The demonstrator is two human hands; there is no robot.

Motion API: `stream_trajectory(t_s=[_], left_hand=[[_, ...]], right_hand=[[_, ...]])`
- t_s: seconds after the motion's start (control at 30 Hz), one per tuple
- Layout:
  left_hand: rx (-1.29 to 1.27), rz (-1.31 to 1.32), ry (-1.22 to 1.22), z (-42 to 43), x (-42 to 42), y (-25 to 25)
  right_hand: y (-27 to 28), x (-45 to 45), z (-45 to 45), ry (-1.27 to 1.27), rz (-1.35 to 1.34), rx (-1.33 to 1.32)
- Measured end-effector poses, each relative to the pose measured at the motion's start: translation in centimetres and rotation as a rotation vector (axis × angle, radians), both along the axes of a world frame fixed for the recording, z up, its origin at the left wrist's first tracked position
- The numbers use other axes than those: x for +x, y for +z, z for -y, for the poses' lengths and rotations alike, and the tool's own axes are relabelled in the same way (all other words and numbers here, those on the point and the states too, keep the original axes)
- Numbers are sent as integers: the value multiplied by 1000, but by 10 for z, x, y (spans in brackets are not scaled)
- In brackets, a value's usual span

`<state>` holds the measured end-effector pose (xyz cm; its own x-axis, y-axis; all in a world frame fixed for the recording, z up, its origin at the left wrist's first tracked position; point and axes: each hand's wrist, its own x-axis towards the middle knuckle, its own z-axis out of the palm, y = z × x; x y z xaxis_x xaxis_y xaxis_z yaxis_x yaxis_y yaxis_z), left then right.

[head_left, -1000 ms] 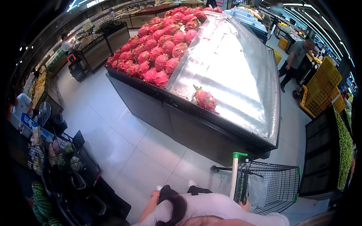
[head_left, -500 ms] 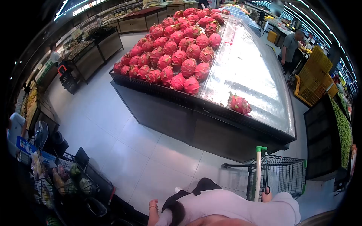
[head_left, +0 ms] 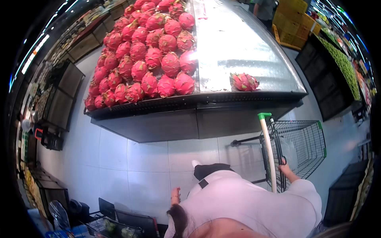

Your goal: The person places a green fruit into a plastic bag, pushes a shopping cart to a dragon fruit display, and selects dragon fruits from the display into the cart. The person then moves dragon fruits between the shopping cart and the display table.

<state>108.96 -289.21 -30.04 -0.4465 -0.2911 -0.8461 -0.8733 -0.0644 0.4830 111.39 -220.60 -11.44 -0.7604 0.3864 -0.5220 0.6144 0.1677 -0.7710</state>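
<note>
Low at my side hangs my left hand (head_left: pixel 175 195), its fingers loosely curled and apart, with nothing visible in them. My right hand (head_left: pixel 283 167) is closed at the near side of a wire shopping cart (head_left: pixel 303 139), by a dark loop on the frame; its fingers are partly hidden. A pale handlebar (head_left: pixel 268 152) with a green end runs beside that hand. Inside the cart a clear plastic bag (head_left: pixel 288 148) shows faintly. Ahead, a heap of red dragon fruit (head_left: pixel 152 59) covers the display's left part. A single dragon fruit (head_left: pixel 244 82) lies on the bare metal part.
The dark display stand (head_left: pixel 158 125) spans the view ahead of me. Another cart (head_left: pixel 113 226) holding produce is at lower left. A black basket (head_left: pixel 51 139) with a red handle sits farther left. Yellow crates (head_left: pixel 291 25) and a person (head_left: pixel 264 10) are at the upper right.
My view has turned down and to the right, so the display now runs straight across ahead. The right hand stays at the cart; the left still hangs at my side.
</note>
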Motion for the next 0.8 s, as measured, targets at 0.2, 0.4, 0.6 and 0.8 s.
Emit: stream_trajectory(t_s=[0.2,0.4,0.6,0.8], left_hand=[[-69,-135,-108,92,-151,64],[-192,-85,-242,156,-219,20],[-127,-8,-686,222,-273,2],[-21,8,-738,362,-378,23]], right_hand=[[6,-20,88,-47,26,55],[6,-37,173,-158,40,43],[29,-71,260,-105,50,113],[46,-98,320,-260,192,630]])
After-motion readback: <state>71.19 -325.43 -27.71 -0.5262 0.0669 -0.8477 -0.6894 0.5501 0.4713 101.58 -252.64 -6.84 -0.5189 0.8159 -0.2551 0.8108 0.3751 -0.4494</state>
